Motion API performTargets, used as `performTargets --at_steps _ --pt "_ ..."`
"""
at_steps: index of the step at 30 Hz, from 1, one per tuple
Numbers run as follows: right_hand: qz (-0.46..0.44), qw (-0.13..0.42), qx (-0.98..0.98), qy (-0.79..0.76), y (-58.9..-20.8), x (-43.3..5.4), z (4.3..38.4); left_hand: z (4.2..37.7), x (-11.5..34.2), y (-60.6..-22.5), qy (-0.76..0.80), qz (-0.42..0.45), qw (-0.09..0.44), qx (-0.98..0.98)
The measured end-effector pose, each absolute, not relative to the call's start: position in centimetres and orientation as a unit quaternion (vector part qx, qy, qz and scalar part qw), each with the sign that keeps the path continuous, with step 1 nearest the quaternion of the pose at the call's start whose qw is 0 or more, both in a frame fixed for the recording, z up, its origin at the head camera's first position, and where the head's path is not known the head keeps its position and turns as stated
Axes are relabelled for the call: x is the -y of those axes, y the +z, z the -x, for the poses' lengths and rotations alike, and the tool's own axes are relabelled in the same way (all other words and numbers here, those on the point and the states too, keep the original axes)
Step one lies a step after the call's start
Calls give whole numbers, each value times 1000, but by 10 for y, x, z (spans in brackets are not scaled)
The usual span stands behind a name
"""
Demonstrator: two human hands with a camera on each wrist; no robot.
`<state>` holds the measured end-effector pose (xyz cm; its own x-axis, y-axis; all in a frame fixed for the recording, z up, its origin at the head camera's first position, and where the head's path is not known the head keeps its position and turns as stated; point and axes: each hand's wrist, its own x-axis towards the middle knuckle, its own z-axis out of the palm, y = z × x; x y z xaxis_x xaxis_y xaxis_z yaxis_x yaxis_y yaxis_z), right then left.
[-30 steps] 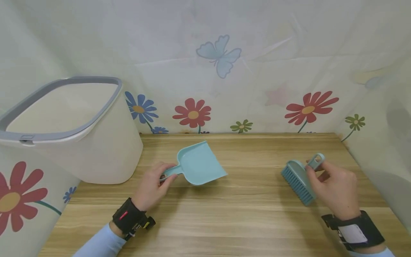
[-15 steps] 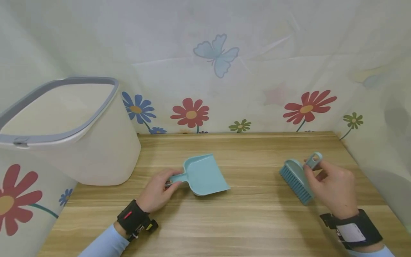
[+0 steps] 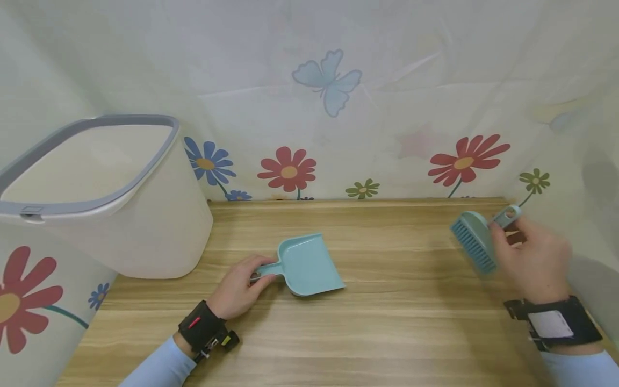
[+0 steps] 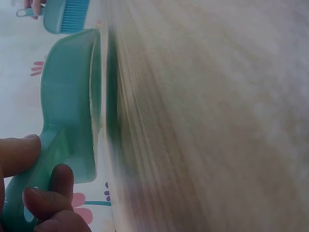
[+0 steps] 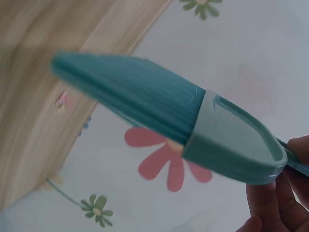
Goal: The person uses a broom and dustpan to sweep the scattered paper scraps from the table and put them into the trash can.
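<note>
A light-blue dustpan (image 3: 309, 264) is low over the middle of the wooden table, its wide lip facing right. My left hand (image 3: 238, 287) grips its short handle (image 3: 268, 270), with the thumb on one side and curled fingers on the other in the left wrist view (image 4: 46, 193). Over the table's right side, my right hand (image 3: 534, 258) pinches the handle of a matching hand brush (image 3: 475, 241). Its bristles (image 3: 468, 247) point left and down, apart from the tabletop. In the right wrist view the brush (image 5: 236, 140) shows from the side, its bristles in the air.
A large white bin (image 3: 159, 215) with a grey rim (image 3: 176, 129) stands at the left, open at the top. Behind the table (image 3: 367, 333) hangs a flower-printed sheet (image 3: 372, 123), which also runs along both sides.
The dustpan came down and slightly right toward the table, then stayed nearly still. My right hand has lifted the brush up and to the right during the last half second.
</note>
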<state>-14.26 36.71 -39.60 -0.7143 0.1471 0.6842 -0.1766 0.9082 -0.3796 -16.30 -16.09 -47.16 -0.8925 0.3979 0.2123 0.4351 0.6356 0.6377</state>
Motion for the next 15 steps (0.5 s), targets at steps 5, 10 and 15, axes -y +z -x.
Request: performTargets --at_steps 5,10,15 --pt "26 375 912 165 -396 -384 157 163 162 -475 -360 227 18 905" --pt "42 367 920 133 -404 -398 166 164 163 -476 -363 224 6 904" --pt "43 347 929 125 -419 -405 171 165 163 -476 -363 222 -3 905"
